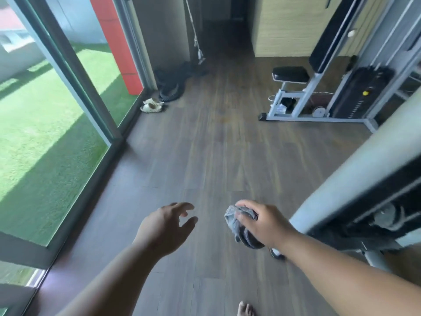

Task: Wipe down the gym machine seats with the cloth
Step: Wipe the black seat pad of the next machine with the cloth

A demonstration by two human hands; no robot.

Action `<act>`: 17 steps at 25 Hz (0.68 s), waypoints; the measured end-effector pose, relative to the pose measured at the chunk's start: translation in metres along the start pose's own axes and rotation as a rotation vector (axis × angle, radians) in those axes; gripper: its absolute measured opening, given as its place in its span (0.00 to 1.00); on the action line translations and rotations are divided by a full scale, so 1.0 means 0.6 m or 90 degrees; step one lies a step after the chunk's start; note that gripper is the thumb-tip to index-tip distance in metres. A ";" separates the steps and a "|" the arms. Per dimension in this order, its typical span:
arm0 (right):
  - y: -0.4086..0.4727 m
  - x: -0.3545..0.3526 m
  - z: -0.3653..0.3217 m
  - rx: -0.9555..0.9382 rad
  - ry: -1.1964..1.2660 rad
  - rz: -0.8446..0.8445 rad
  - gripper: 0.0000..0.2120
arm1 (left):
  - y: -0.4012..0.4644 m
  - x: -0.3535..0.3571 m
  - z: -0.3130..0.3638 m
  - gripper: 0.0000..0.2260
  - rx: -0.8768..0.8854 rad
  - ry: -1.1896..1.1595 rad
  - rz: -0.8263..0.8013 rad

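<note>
Right hand [264,222] fingers grip cloth [237,224]; left hand [166,226] loose.

Both arms reach forward over the floor [205,144]. The left hand [165,226] hangs in the air to the left of the right hand [266,222], the two apart, and the cloth [237,222] sits in the right hand, bunched on its left side. A bare foot [245,309] stands on the floor below and between them. The glass wall [45,124] runs along the left, with the grass [34,137] beyond it. Far ahead on the right stands a gym machine, its seat [290,73] left of the weight stack [362,94] and below the back pad [330,37]. A pair of shoes [152,105] lies on the floor by the glass wall, just before a coiled rope [169,92]. A second machine's frame [355,179] stands close on the right.
</note>
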State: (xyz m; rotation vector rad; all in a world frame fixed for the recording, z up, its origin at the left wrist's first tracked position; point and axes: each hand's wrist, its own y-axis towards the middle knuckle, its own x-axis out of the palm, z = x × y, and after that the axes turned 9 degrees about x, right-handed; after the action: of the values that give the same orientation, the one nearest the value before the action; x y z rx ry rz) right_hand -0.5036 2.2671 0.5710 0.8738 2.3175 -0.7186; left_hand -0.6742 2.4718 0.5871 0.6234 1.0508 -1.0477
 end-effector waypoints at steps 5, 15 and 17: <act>0.204 -0.054 -0.063 -0.016 0.046 -0.047 0.20 | 0.159 -0.038 -0.044 0.14 -0.032 -0.008 0.008; 0.547 -0.201 -0.112 0.090 0.166 0.153 0.07 | 0.668 -0.134 -0.110 0.13 0.109 0.002 -0.046; 0.598 -0.224 -0.105 0.110 0.161 0.181 0.11 | 0.764 -0.147 -0.093 0.13 0.156 0.010 -0.078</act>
State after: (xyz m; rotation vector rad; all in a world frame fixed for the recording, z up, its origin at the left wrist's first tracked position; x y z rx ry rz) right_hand -0.1826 2.4837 0.6020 1.4107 2.2992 -0.7252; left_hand -0.2879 2.7371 0.6205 0.7732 0.9916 -1.2930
